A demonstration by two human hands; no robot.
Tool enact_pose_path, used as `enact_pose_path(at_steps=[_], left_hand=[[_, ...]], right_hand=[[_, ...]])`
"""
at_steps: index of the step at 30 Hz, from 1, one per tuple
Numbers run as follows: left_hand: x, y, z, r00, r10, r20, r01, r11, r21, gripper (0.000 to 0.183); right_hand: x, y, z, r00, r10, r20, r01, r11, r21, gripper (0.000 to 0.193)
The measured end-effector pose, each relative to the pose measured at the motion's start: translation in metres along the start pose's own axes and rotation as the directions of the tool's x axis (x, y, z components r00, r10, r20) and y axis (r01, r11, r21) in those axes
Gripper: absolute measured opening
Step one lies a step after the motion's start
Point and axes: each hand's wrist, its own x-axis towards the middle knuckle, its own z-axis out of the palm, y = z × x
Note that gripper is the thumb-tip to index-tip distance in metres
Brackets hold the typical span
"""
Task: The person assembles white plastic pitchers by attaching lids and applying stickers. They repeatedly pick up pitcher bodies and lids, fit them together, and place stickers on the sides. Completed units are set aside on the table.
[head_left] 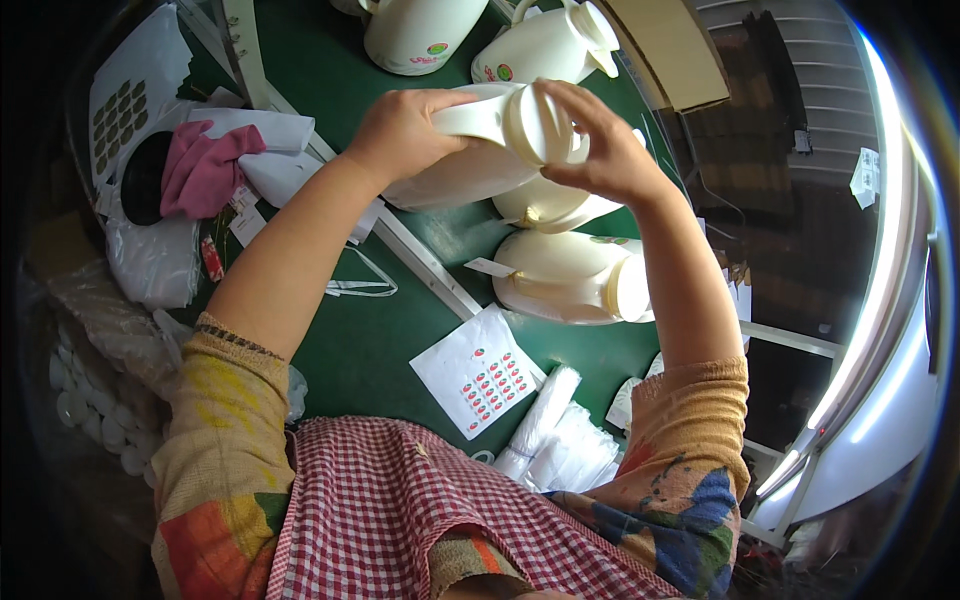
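Observation:
A cream-white vacuum jug (455,178) is tilted on its side between my hands, its top turned to the right. My left hand (405,138) is closed around the jug's handle. At the other end, my right hand (610,150) grips the round white lid (535,125), thumb below and fingers over the top. Whether the lid is fastened or loose I cannot tell. Just nearer to me another cream jug (565,278) lies on its side with a small white tag (490,267) by its handle. One more jug is partly hidden behind my right hand.
Two cream jugs with round stickers stand at the back, one (415,40) left, one (540,50) right, beside a cardboard box (665,50). A sticker sheet (475,375) and rolled clear plastic bags (560,440) lie near me. A metal rail (425,260) crosses the green table; a pink cloth (210,165) lies left.

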Motion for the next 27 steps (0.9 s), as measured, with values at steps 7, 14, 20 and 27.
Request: enact_pose_path(at_steps=[7,14,20,27], left_hand=[[-0.013,0.008,0.007,0.997,0.064,-0.030,-0.062,0.995,0.072,0.047],[-0.021,0.023,0.026,0.992,0.029,-0.126,-0.004,0.981,0.193,0.047],[-0.015,-0.007,0.005,0.998,0.057,-0.017,-0.059,0.984,-0.167,0.048],[-0.055,0.016,0.044,0.964,-0.054,-0.259,0.076,0.994,0.078,0.057]], right_hand=[[-0.007,0.014,0.001,0.975,-0.217,-0.047,0.176,0.886,-0.429,0.103],[-0.001,-0.005,0.040,0.952,0.229,-0.202,-0.237,0.971,-0.013,0.061],[-0.001,0.003,0.039,0.903,-0.389,-0.180,0.379,0.921,-0.088,0.063],[0.025,-0.022,0.075,0.898,0.117,-0.425,-0.158,0.985,-0.062,0.055]])
